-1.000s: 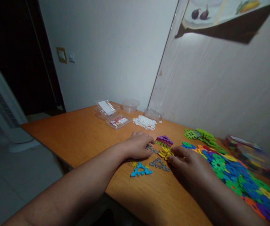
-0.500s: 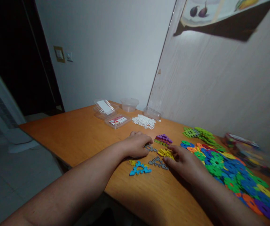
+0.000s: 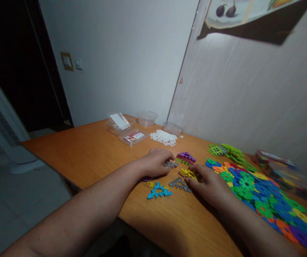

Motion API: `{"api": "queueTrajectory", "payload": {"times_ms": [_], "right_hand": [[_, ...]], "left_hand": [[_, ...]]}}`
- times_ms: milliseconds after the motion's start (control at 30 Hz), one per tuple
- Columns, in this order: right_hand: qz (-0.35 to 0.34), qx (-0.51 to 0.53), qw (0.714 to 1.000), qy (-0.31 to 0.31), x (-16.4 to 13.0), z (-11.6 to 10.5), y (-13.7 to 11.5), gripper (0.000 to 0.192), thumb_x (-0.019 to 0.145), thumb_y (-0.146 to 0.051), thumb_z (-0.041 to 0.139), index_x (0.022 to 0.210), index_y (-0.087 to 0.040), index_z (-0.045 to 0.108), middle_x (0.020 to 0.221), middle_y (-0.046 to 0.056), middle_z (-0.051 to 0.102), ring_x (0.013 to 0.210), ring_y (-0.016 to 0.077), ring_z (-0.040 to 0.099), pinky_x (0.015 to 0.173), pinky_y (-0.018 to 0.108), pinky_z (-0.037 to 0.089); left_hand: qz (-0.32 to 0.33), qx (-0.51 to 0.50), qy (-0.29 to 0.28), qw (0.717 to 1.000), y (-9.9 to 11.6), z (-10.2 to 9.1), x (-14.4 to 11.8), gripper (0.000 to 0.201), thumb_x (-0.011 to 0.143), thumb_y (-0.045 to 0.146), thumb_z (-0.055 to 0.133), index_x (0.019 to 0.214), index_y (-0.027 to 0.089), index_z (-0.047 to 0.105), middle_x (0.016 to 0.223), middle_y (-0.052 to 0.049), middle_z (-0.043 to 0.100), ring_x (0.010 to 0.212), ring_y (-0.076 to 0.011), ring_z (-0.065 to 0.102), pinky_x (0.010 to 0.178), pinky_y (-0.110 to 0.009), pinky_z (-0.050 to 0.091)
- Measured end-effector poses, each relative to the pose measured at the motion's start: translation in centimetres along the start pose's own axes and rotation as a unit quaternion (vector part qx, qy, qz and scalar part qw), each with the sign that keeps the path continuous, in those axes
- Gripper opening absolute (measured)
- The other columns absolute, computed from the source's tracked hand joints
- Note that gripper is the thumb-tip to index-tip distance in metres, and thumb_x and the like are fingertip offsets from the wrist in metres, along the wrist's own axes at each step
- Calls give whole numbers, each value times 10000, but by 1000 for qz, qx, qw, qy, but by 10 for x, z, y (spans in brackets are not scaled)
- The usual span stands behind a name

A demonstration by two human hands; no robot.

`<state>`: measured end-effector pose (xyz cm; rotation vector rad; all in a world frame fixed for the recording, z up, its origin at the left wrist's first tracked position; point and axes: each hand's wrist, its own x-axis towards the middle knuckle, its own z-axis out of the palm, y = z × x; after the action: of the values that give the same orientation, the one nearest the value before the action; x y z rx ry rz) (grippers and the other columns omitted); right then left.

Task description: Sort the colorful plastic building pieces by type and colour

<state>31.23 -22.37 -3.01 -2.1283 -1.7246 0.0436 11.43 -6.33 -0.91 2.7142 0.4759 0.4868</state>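
Where the table edge is nearest, a blue triangle [image 3: 159, 192] is seen lying flat, w/ a loose grey triangle [image 3: 179, 184] to its R. Just beyond, a yellow stack [image 3: 187, 173] is met by the R hand [image 3: 209, 184]: it's sited L of that hand, long axis slanted away to the L, R hand nearer. R thumb & fingers are parted about its R end; if it's gripped can't be made out. A grey piece [image 3: 171, 164] is touched by the curled L hand [image 3: 156, 164]; grip hidden.

A purple-topped stack [image 3: 186, 157] is set farther back, discs [image 3: 272, 203] heaped R. The wood table [image 3: 89, 153] is backed by white cards [image 3: 164, 137], clear tubs [image 3: 147, 119] etc., then a pale wall [image 3: 121, 60].
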Motion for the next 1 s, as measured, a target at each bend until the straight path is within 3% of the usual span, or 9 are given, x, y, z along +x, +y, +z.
{"api": "queueTrajectory", "payload": {"times_ms": [100,200,333,433,567,700,767,867,1000], "right_hand": [[7,33,999,34,0,1,1,474,855,-563,612,1179,-221,656,1046,98,690,932,273,648,771,383,502],[4,65,992,107,-2,0,-3,432,890,-565,576,1130,-218,668,1015,93,693,913,264,653,778,395,513],[-54,84,977,187,-4,-2,-15,352,916,-471,590,1169,-233,648,1052,84,689,942,252,650,813,403,522],[-125,67,965,222,-6,-6,-27,469,923,-388,593,1365,-247,532,1236,111,640,1102,273,608,892,435,515],[-192,42,956,219,-8,-13,-39,472,954,-315,556,1420,-274,492,1391,108,571,1259,276,529,1008,467,465],[-174,61,967,176,-10,-14,-41,243,973,-317,529,1165,-263,666,1113,85,709,1047,260,628,900,423,498],[-115,117,972,165,-9,-12,-39,236,964,-366,542,1107,-248,688,1044,81,724,960,249,651,838,399,514],[-32,211,967,141,-8,-7,-36,347,955,-414,545,1236,-233,638,1034,79,730,881,228,674,776,368,536],[-77,156,973,149,-9,-8,-35,470,938,-382,569,1382,-232,545,1182,101,688,981,238,660,862,393,525]], "left_hand": [[-7,-40,29,999,2,-2,0,290,769,253,622,1053,216,669,995,-51,691,906,-224,600,761,-315,425],[-21,-166,62,984,5,-1,3,287,771,258,666,1051,200,660,1005,-51,673,896,-196,590,768,-301,441],[-55,-419,84,902,14,-3,5,391,782,325,730,1118,161,617,1029,-63,638,889,-147,590,781,-277,452],[-85,-530,40,843,22,-8,2,401,790,382,743,1089,157,602,928,-32,626,730,-94,556,677,-245,420],[-104,-567,-40,816,29,-10,-2,399,755,411,786,1011,163,607,786,22,600,599,-55,483,590,-215,367],[-121,-597,-84,789,29,-5,-3,399,778,481,759,949,162,591,745,22,606,570,-54,489,556,-200,359],[-119,-604,-83,783,28,-3,-3,377,789,469,752,914,155,584,750,7,625,582,-59,519,567,-199,383],[-112,-610,-58,782,27,0,-1,296,772,332,778,890,148,579,777,-6,648,647,-70,580,633,-207,439],[-125,-597,-45,791,26,2,0,182,813,244,708,898,146,581,742,0,647,643,-73,598,627,-206,449]]}}
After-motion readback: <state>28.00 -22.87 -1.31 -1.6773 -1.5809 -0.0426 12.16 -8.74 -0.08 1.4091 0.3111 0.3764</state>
